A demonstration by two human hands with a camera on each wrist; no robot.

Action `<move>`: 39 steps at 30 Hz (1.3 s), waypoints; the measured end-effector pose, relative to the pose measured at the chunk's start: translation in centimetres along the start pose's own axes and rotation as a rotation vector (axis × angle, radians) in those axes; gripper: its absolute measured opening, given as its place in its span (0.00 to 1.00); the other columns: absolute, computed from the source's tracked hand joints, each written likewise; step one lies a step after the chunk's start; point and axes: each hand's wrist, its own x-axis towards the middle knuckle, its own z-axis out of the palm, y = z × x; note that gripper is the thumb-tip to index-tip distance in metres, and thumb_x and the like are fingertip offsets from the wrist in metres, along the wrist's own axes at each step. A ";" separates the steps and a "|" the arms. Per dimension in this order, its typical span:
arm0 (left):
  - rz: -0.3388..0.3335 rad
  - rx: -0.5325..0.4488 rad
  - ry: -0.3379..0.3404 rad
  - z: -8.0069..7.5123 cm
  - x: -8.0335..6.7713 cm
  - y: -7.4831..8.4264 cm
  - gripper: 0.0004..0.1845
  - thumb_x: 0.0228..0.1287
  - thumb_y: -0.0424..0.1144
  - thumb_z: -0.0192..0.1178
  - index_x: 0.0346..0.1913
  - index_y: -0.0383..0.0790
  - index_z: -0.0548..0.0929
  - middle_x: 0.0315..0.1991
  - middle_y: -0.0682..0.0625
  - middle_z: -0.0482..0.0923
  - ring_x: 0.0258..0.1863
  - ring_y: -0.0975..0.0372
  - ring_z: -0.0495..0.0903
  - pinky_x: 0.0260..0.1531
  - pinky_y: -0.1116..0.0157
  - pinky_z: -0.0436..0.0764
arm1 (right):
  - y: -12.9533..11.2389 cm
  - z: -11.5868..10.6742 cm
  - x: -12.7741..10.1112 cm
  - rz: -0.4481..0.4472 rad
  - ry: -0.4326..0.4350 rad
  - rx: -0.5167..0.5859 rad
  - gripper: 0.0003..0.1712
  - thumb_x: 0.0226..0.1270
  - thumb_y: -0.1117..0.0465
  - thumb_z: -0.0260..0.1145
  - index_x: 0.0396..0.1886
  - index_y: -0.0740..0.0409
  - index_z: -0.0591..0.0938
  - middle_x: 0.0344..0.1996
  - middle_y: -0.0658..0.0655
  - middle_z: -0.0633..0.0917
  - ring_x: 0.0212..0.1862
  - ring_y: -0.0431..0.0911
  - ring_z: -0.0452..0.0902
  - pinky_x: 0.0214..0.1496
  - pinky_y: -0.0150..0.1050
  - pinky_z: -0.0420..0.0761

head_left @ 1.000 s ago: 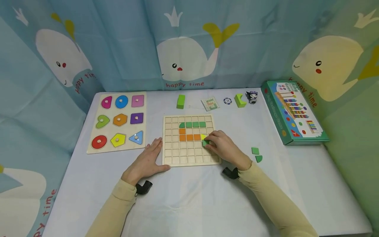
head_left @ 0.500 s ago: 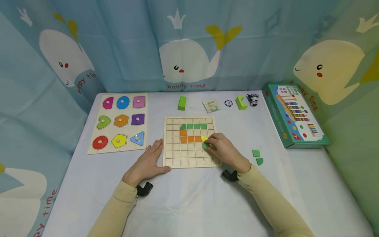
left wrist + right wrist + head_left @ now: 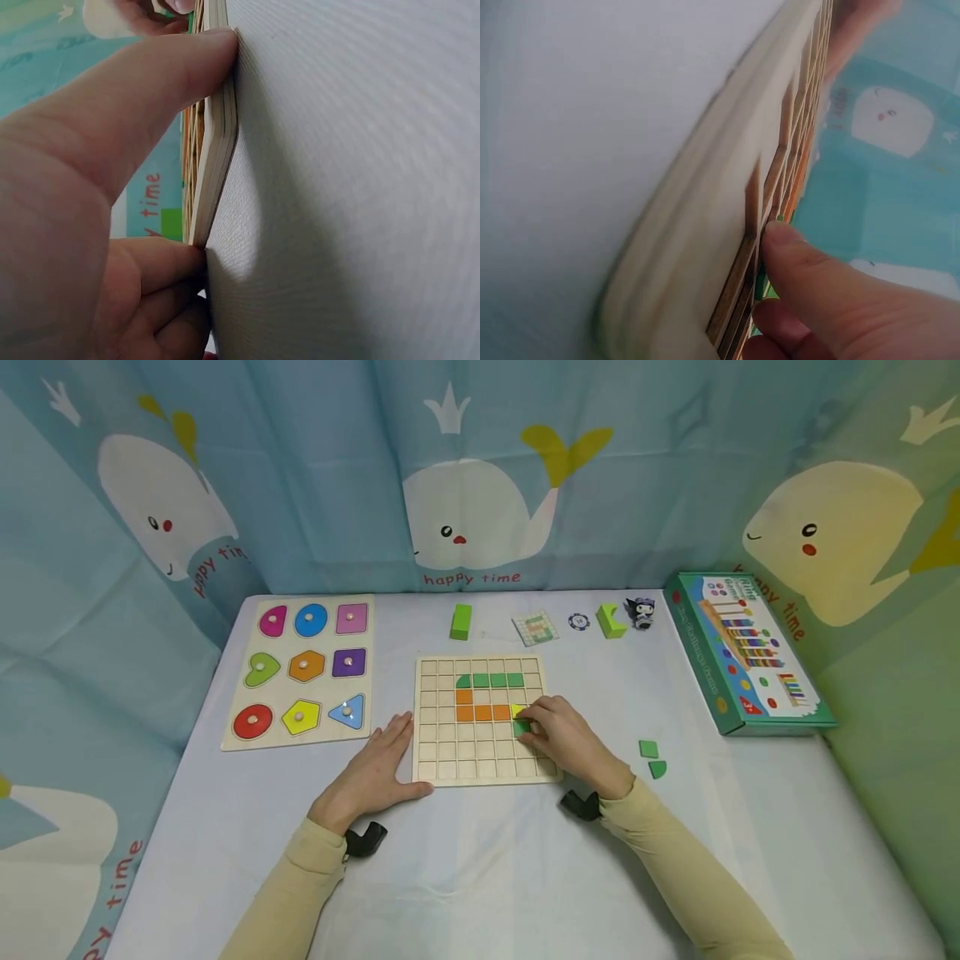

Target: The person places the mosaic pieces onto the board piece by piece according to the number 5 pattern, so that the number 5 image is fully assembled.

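Note:
A wooden grid board (image 3: 450, 752) lies mid-table; its edge fills the left wrist view (image 3: 217, 142) and the right wrist view (image 3: 705, 247). Green tiles (image 3: 495, 680), orange tiles (image 3: 480, 712) and a yellow tile (image 3: 517, 709) sit in its cells. My right hand (image 3: 566, 739) pinches a green tile (image 3: 521, 727) just below the yellow one, over the board's right side. My left hand (image 3: 375, 768) lies flat against the board's left edge, thumb along the front corner.
A shape puzzle board (image 3: 300, 668) lies at the left. Behind the grid are a green block (image 3: 461, 621), a pattern card (image 3: 535, 627), a round token (image 3: 578, 622), a notched green block (image 3: 610, 620) and a figurine (image 3: 642, 610). A toy box (image 3: 742, 652) sits right; two green tiles (image 3: 652, 758) lie near it.
My right hand has brought the green tile slightly lower onto the cell under the yellow tile. The left hand stays at the board's edge.

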 end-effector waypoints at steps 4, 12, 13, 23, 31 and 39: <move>0.000 0.002 -0.002 0.0 0.0 0.0 0.57 0.54 0.59 0.69 0.75 0.29 0.51 0.77 0.42 0.43 0.76 0.53 0.42 0.73 0.55 0.44 | 0.1 0.1 -0.1 -0.001 0.012 0.015 0.10 0.57 0.62 0.76 0.37 0.61 0.85 0.38 0.54 0.82 0.42 0.49 0.74 0.44 0.43 0.78; -0.002 0.009 -0.006 0.0 0.0 0.2 0.57 0.55 0.59 0.69 0.75 0.29 0.51 0.77 0.42 0.43 0.76 0.53 0.42 0.73 0.54 0.44 | 0.2 0.1 -0.2 -0.030 0.025 0.016 0.10 0.58 0.62 0.75 0.37 0.61 0.86 0.39 0.54 0.82 0.41 0.49 0.75 0.44 0.44 0.78; -0.003 0.007 -0.005 0.0 0.0 0.2 0.57 0.55 0.59 0.69 0.75 0.29 0.51 0.77 0.42 0.43 0.75 0.53 0.42 0.73 0.54 0.44 | 0.2 0.0 -0.3 -0.032 0.027 0.014 0.10 0.58 0.61 0.75 0.38 0.61 0.86 0.40 0.55 0.82 0.42 0.49 0.75 0.45 0.44 0.78; -0.004 0.005 0.000 -0.1 0.0 0.2 0.57 0.55 0.59 0.69 0.75 0.29 0.51 0.77 0.42 0.43 0.76 0.53 0.42 0.73 0.54 0.44 | 1.0 -2.7 -1.9 -0.006 0.060 0.005 0.18 0.60 0.63 0.73 0.49 0.66 0.84 0.48 0.61 0.83 0.52 0.56 0.75 0.56 0.52 0.75; 0.001 0.005 0.000 0.0 0.0 0.2 0.57 0.54 0.59 0.69 0.75 0.29 0.51 0.77 0.41 0.43 0.75 0.52 0.43 0.72 0.53 0.45 | 3.4 -5.7 -4.1 0.041 0.090 -0.024 0.17 0.58 0.66 0.74 0.47 0.68 0.84 0.46 0.64 0.83 0.51 0.59 0.75 0.55 0.56 0.74; 0.004 0.009 0.001 0.1 0.0 0.1 0.57 0.54 0.59 0.69 0.75 0.29 0.51 0.77 0.42 0.44 0.75 0.52 0.43 0.72 0.53 0.44 | 6.1 -8.2 -7.6 0.146 0.069 -0.059 0.18 0.55 0.68 0.75 0.46 0.69 0.84 0.44 0.65 0.84 0.50 0.62 0.74 0.53 0.59 0.73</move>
